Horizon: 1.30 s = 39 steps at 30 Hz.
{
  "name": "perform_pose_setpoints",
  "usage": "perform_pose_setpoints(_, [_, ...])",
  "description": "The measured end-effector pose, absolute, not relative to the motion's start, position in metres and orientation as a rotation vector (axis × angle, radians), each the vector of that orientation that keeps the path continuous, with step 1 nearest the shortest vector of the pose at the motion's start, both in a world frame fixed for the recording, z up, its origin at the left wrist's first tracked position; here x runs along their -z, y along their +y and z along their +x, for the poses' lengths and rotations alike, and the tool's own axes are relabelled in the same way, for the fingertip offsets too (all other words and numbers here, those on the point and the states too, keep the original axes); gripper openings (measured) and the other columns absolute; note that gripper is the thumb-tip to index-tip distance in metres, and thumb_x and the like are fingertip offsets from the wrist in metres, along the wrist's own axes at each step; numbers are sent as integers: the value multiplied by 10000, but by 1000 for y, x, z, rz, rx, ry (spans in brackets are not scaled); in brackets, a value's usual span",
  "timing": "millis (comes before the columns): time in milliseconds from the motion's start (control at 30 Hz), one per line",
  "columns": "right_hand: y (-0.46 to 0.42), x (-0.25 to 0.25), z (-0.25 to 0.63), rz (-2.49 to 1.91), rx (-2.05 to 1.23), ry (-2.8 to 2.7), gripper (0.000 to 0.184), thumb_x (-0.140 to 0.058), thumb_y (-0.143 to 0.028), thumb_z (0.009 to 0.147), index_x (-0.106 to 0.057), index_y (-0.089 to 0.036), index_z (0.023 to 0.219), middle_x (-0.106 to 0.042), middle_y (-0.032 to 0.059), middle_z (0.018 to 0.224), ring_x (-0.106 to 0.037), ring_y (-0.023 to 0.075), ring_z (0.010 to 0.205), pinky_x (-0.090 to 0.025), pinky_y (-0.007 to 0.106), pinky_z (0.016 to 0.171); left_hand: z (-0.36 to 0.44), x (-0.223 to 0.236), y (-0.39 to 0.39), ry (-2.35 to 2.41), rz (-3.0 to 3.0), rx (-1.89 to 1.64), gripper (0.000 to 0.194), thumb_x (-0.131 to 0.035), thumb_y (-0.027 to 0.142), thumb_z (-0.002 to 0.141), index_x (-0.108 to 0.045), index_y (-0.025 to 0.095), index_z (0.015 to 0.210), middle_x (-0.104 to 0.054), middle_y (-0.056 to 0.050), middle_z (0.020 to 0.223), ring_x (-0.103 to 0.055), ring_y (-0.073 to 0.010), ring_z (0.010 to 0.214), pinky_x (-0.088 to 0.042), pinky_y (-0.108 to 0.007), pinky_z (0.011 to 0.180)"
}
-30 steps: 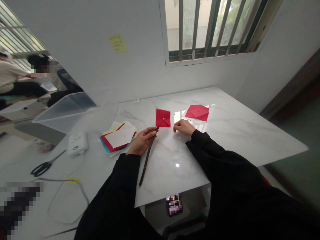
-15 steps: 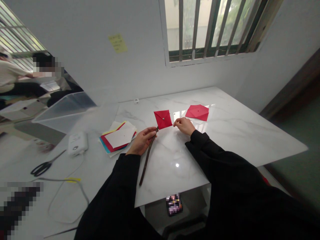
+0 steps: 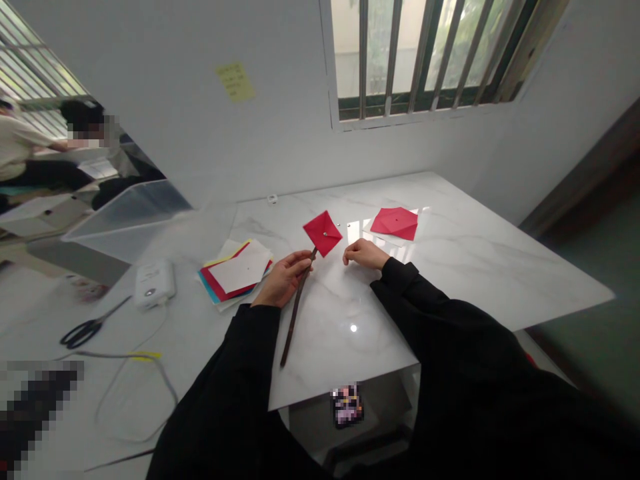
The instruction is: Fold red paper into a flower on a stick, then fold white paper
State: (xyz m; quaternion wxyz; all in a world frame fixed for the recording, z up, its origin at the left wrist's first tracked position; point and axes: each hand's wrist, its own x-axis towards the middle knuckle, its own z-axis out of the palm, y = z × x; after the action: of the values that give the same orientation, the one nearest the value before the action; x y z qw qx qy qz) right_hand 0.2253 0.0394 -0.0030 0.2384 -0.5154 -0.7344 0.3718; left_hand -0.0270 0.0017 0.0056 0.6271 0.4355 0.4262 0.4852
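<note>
My left hand [image 3: 286, 279] is closed around the upper part of a thin brown stick [image 3: 294, 317], which slants down toward the table's near edge. On the stick's top end sits a folded red paper pinwheel [image 3: 320, 230], with a small shiny pin at its centre. My right hand [image 3: 367, 254] is just right of the pinwheel, apart from it, its fingers curled in with nothing visible in them. Beyond that hand, red paper pieces [image 3: 397, 224] with a small dark hole lie over white paper. Two tiny shiny bits [image 3: 349, 225] rest on the tabletop nearby.
Left of my left hand lies a stack of coloured paper [image 3: 240, 273]. Farther left are a white device [image 3: 154, 285] with a cable, black scissors [image 3: 83, 332] and a clear plastic bin [image 3: 130, 220]. A wall with a barred window [image 3: 425, 60] backs the marble-patterned table [image 3: 475, 267]. Other people sit far left.
The red pinwheel has turned on its stick, so one corner now points up. My right hand has shifted slightly left, its fingers more curled. My left hand keeps its hold on the stick.
</note>
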Motion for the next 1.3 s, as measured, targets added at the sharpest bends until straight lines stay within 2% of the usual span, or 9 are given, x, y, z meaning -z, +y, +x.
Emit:
perform_pose_setpoints(200, [38,1,225,-1482,-977,-1992,296,-526,-185,834,-817,-138,804,-575,-7,568,-469,115,572,-331,256,608,-26,-7,2,975,965,-1119,296,-886,166,698,-763,141,967,-756,-67,1003,-668,-109,788,-553,-203,751])
perform_pose_setpoints(400, [37,3,222,-1504,-870,-1903,201,-676,-296,867,-823,-170,921,-729,20,771,-612,133,715,-384,231,676,-30,-11,1,916,852,-1148,348,-848,137,745,-754,182,1077,-738,-38,1035,-681,-89,752,-556,-167,674])
perform_pose_setpoints(533, [37,1,223,-1587,-799,-1811,519,-548,-540,979,-819,-160,752,-700,44,658,-599,140,642,-386,252,677,-33,-12,3,862,791,-1211,330,-809,118,780,-746,186,1097,-719,-29,1016,-678,-74,740,-549,-150,653])
perform_pose_setpoints(600, [37,-2,223,-1599,-803,-1771,599,-463,-497,1021,-798,-158,659,-687,50,617,-588,132,613,-398,248,708,-32,-11,3,863,788,-1203,318,-800,112,788,-746,180,1094,-713,-29,1010,-678,-76,738,-551,-150,647])
perform_pose_setpoints(733, [34,-7,222,-1627,-781,-1746,487,-479,-258,930,-742,-168,531,-592,31,476,-559,136,573,-398,242,706,-31,-11,1,856,792,-1167,349,-797,104,790,-741,178,1127,-704,-30,1032,-683,-81,757,-563,-156,671])
perform_pose_setpoints(933, [30,-10,220,-1584,-806,-1736,482,-483,-227,876,-647,-167,427,-504,20,394,-536,126,523,-400,242,677,-30,-13,0,845,803,-1159,413,-791,105,799,-712,188,1196,-695,-26,1038,-680,-80,758,-556,-156,672])
perform_pose_setpoints(1033, [27,-8,213,-1508,-958,-1759,508,-482,-271,935,-661,-147,477,-471,6,384,-491,108,475,-388,244,628,-29,-14,-1,845,798,-1158,459,-792,100,793,-688,201,1228,-694,-21,1039,-683,-83,767,-553,-164,686])
perform_pose_setpoints(1133, [20,-4,201,-1252,-1374,-1823,533,-481,-438,1010,-728,-116,665,-517,-9,448,-416,85,432,-334,240,524,-27,-14,-2,823,811,-1161,527,-795,99,785,-651,233,1274,-695,-12,1043,-691,-88,794,-551,-176,725])
perform_pose_setpoints(1300, [1,-2,181,-814,-1797,-1893,470,-645,-555,940,-759,-104,1011,-652,3,665,-412,57,471,-308,208,471,-25,-12,-3,784,845,-1174,589,-804,112,771,-602,271,1301,-690,3,1024,-699,-99,828,-546,-212,791])
